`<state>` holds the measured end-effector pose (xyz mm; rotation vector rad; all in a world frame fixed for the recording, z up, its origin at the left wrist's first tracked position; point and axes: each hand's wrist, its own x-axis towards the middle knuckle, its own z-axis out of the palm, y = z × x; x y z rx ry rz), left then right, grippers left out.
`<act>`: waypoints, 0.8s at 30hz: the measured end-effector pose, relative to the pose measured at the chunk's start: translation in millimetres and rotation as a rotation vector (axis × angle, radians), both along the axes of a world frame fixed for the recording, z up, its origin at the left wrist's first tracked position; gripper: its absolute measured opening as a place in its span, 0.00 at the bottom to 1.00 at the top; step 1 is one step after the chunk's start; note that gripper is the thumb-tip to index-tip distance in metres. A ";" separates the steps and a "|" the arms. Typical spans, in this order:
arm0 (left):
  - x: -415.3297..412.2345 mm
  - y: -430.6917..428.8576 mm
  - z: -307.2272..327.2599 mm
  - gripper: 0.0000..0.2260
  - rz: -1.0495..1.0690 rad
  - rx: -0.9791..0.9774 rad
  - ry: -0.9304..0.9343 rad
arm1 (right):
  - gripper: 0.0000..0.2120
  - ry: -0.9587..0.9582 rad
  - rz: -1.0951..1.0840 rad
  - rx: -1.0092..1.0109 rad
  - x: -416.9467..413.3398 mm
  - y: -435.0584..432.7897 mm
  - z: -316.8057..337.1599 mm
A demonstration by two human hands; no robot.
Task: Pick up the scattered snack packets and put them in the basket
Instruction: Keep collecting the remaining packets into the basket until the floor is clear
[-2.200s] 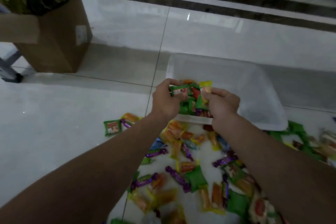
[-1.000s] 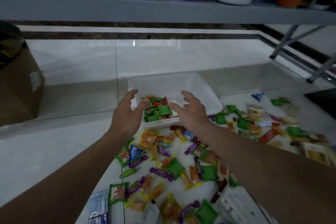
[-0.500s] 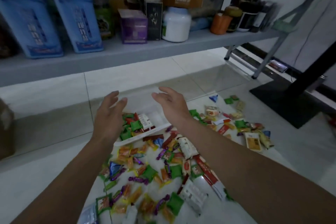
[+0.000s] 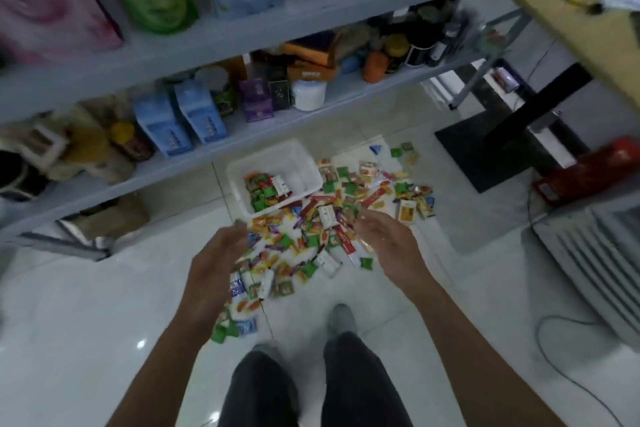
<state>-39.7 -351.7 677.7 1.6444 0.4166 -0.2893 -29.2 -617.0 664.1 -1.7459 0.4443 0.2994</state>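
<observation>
Shelving [image 4: 180, 55] of grey metal ran across the left and top of the head view, its stock blurred, and two blue cartons [image 4: 173, 125] stood side by side on the lower board. Below it lay a glossy white tiled floor [image 4: 86, 305].

The left hand [image 4: 214, 267] hung in the air above the near-left edge of the litter, its back toward the camera. Its fingers [image 4: 232, 236] were loosely curved and close together, and they gripped nothing. Just beyond it, a white rectangular plastic basket [image 4: 270, 151] sat on the tiles under the edge of the lowest shelf. A heap of small green, red and orange snack packets [image 4: 265, 189] filled its near-left part, while the far-right part showed bare white.

Many more scattered snack packets [image 4: 311, 232] in green, orange, purple, red and white covered the floor from the basket's near rim toward the person's feet, and spread off to the right of the basket. A pair of dark trouser legs [image 4: 353, 385] stood at the bottom of the picture.

The right hand [image 4: 391, 246] hovered over the right side of the pile, well apart from the left. Its fingers [image 4: 370, 222] were relaxed, slightly spread and empty.

Further right stood a black flat table base [image 4: 485, 146], then a red box [image 4: 588, 170], and nearest the edge a white ribbed appliance [image 4: 588, 253].
</observation>
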 end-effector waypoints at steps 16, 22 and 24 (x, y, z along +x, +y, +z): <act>-66.9 -221.1 33.9 0.08 0.024 0.063 0.094 | 0.12 -0.131 -0.199 0.011 -67.5 -253.1 73.8; -63.6 -331.6 42.1 0.07 0.009 0.087 0.105 | 0.09 -0.170 -0.178 0.049 -59.5 -345.2 86.9; -37.4 -361.1 45.4 0.07 0.010 0.093 0.102 | 0.11 -0.161 -0.189 0.057 -53.8 -369.1 81.8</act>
